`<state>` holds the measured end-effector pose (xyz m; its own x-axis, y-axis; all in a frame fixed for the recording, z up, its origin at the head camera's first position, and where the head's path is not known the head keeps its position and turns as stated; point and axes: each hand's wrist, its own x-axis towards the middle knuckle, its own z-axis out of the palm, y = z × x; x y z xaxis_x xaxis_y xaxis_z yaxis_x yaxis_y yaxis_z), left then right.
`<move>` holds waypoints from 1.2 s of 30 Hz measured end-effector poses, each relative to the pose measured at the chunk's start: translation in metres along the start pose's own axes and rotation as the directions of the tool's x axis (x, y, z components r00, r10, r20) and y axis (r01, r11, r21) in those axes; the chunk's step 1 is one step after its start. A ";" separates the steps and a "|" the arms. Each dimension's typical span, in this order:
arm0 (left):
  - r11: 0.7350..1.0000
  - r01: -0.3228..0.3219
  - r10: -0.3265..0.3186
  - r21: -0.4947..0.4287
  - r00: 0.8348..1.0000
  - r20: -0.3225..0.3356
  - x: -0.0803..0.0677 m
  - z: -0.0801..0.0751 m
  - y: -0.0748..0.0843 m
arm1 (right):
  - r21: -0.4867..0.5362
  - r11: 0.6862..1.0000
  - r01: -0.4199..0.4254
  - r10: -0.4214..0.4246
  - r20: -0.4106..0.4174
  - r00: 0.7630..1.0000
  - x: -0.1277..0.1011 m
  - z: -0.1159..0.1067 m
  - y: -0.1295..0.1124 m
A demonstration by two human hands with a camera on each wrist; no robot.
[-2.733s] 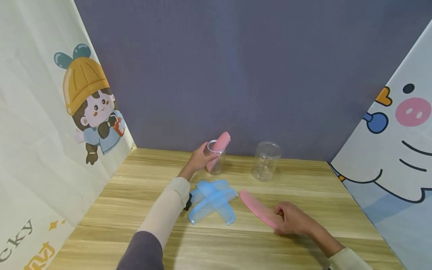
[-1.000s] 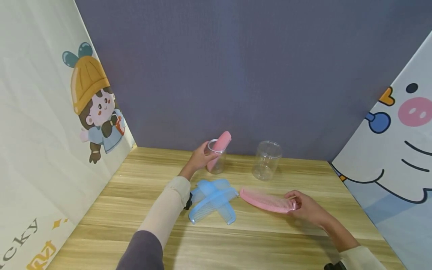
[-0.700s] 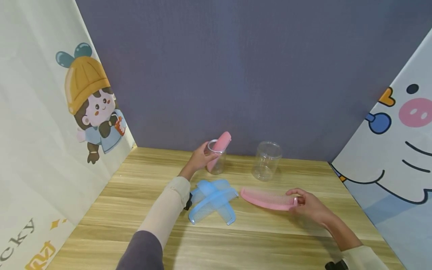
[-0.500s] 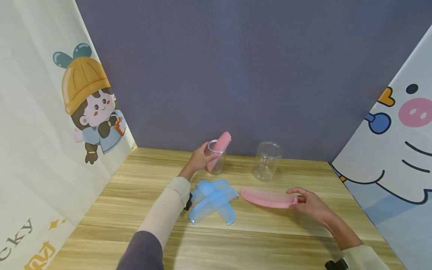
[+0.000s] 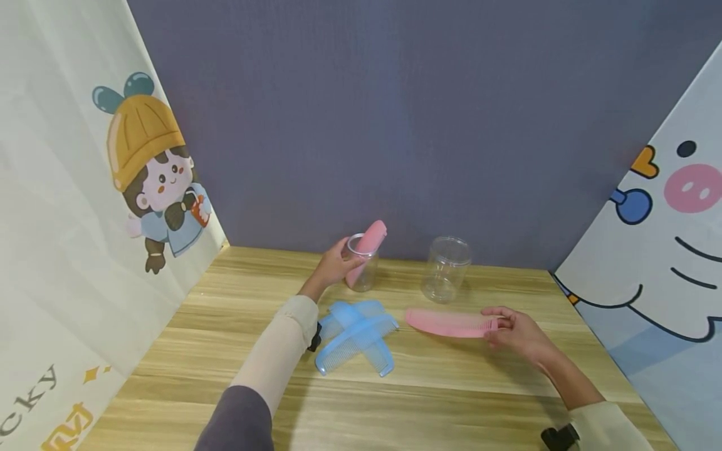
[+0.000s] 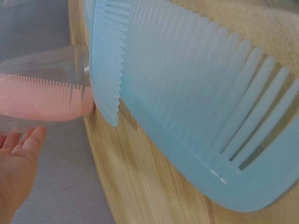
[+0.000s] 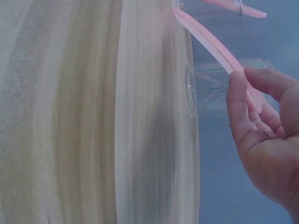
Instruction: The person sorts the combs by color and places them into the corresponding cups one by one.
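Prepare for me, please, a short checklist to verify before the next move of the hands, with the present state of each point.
1. Right hand has a grip on the held pink comb: ok, pinched at one end.
2. Held pink comb is free of the wooden table: cannot tell at its far end.
3. Left hand grips the left clear jar: ok, near the rim.
4. Second pink comb is fully inside that jar: not ok, it leans and sticks out above the rim.
5. Crossed blue combs are apart from the held one: ok, a narrow gap shows.
6. Right clear jar is open on top: cannot tell.
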<state>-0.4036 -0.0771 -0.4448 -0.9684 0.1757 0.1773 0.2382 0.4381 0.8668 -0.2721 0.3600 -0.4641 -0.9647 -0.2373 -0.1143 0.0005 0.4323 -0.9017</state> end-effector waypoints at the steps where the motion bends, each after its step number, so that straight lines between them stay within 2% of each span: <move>1: 1.000 0.001 -0.001 -0.002 1.000 -0.001 0.000 0.000 0.000 | 0.006 1.000 -0.001 0.001 -0.002 1.000 0.000 -0.001 0.000; 8: 1.000 -0.011 0.011 0.007 1.000 -0.003 -0.005 -0.002 0.001 | 0.053 0.998 0.039 -0.039 0.007 0.999 0.002 -0.006 -0.002; 21: 1.000 -0.028 0.028 0.013 0.999 0.028 -0.021 -0.006 0.001 | 0.089 0.995 0.041 -0.044 0.026 0.999 -0.018 -0.004 -0.032; 28: 0.999 -0.036 0.037 -0.017 0.999 0.039 -0.021 -0.006 0.002 | 0.066 0.997 0.050 -0.054 0.058 0.997 -0.011 -0.014 -0.045; 36: 0.999 -0.041 0.041 -0.015 0.998 0.041 -0.019 -0.006 0.000 | 0.080 0.993 0.089 -0.093 0.053 0.994 0.003 -0.026 -0.068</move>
<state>-0.3857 -0.0859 -0.4450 -0.9539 0.2292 0.1938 0.2761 0.4171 0.8659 -0.2817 0.3522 -0.3924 -0.9451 -0.3228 -0.0518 -0.0642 0.3385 -0.9388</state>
